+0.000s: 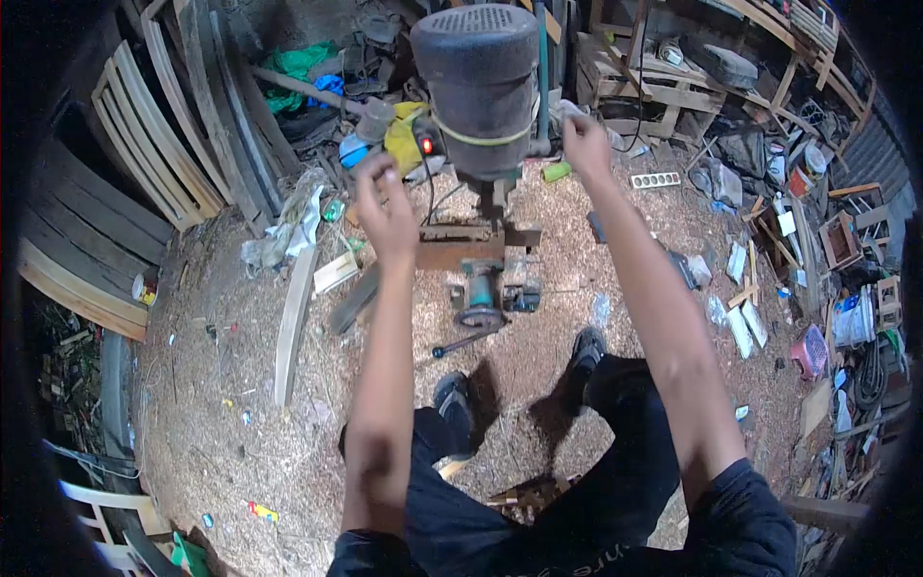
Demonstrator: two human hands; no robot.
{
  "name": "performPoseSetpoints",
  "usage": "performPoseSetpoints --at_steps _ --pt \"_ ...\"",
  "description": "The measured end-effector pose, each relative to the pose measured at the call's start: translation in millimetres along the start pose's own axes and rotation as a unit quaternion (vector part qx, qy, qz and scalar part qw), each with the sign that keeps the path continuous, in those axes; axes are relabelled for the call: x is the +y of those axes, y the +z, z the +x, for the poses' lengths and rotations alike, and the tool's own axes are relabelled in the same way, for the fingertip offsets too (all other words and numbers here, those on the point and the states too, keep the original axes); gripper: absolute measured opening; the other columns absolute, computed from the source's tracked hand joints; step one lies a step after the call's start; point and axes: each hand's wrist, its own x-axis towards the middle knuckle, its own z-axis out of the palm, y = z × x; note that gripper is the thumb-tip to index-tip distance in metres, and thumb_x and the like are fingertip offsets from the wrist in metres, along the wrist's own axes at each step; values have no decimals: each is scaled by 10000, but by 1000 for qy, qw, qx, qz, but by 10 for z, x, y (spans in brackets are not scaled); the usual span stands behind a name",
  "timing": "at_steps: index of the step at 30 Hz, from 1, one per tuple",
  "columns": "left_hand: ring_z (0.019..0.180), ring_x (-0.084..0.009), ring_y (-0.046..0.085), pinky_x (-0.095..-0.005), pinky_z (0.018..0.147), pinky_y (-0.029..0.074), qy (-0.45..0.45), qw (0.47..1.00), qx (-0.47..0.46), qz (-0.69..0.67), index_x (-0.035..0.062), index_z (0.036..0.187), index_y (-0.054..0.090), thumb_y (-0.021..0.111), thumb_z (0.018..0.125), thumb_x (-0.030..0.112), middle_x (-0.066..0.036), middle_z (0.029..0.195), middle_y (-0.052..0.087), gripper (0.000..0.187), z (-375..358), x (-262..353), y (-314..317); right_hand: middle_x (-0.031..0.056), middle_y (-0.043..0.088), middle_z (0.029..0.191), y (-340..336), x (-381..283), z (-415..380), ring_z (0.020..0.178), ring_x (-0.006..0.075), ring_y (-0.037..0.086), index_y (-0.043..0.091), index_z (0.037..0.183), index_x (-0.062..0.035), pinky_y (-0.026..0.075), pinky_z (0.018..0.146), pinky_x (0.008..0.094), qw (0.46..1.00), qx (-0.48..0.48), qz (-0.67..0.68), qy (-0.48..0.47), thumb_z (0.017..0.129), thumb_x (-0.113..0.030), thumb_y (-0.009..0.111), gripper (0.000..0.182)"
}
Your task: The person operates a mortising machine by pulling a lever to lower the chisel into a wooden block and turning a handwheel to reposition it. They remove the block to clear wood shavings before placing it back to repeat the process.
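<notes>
In front of me stands a machine like a drill press, with a large dark motor [478, 87] on top. Below it is a cast-metal vise [481, 288] with a handwheel and a crank lever [457, 348]. My left hand [386, 216] is raised at the motor's left, fingers loosely bent and apart, with nothing visible in them. A small red-lit switch [427, 146] is just right of its fingertips. My right hand [586, 152] is raised at the motor's right with its fingers curled in. What they hold, if anything, I cannot make out.
Wood chips cover the floor [240, 385]. Curved wooden slats [159, 135] lean at the left, and one curved piece [293, 327] lies on the floor. A power strip [656, 180] lies at the right, near a wooden bench [654, 87]. Scrap lines the right side.
</notes>
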Motion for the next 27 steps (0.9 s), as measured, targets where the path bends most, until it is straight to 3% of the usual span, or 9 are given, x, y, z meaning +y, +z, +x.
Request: performPoseSetpoints --at_steps 2,4,5,7,9,12,16,24,27 --pt "918 -247 621 -355 855 476 -107 986 -85 97 -12 1045 624 517 932 100 -164 990 653 192 -659 -347 -333 244 694 878 9 581 -729 860 386 684 695 957 10 522 765 426 995 -98 27 14 869 -295 641 322" --pt "918 -310 633 -390 860 487 -152 965 -132 171 -15 1043 629 548 902 110 -199 956 654 205 -1342 -1023 -636 242 698 917 -327 426 -1506 906 380 681 690 984 12 524 830 436 938 -312 -107 105 862 -326 643 362" --pt "933 -343 634 -412 868 490 -168 961 -132 178 -16 1045 633 574 882 127 -217 960 653 225 -1759 -1412 -785 250 683 1036 -198 959 -1802 1008 365 660 688 1035 6 508 895 431 856 -477 -184 77 862 -375 633 422" --pt "1021 -391 613 -460 908 483 -276 911 -192 238 -17 1081 624 618 838 174 -241 1074 632 309 -2415 -1772 -1028 268 652 1125 -615 341 -2172 1049 377 639 676 1079 5 499 922 437 676 -683 -267 63 871 -396 608 457" --pt "1096 -421 577 -469 948 474 -308 838 -296 339 -18 1143 592 623 824 201 -256 1181 590 389 -2726 -1614 -1143 252 671 1076 -479 685 -2633 925 375 677 641 1188 9 510 894 444 653 -686 -321 0 854 -376 634 510" --pt "1103 -440 575 -458 987 452 -324 791 -370 364 -20 1194 570 645 839 248 -291 1189 591 451 -2953 -1598 -1183 263 663 1083 -424 713 -2894 995 409 644 607 1227 5 503 901 459 748 -623 -227 -30 867 -347 625 504" --pt "1200 -434 526 -452 1030 433 -401 717 -436 368 -44 1279 494 635 830 291 -317 1300 509 578 -2947 -1511 -1003 255 639 1140 -432 316 -2905 1087 397 606 646 1089 11 487 945 464 779 -583 -230 39 866 -312 607 394" --pt "1313 -428 431 -468 1071 400 -403 713 -420 390 -66 1394 369 619 836 289 -329 1430 380 707 -3034 -1562 -834 259 645 1124 -232 635 -2950 1067 404 615 666 1060 0 493 939 464 765 -588 -259 50 846 -273 602 353" --pt "1398 -412 284 -435 1167 262 -369 730 -414 400 -106 1362 373 603 828 273 -296 1443 366 694 -3217 -1687 -828 262 650 1108 -124 712 -2939 1054 402 622 672 1054 6 494 938 462 743 -610 -267 57 847 -282 604 361"
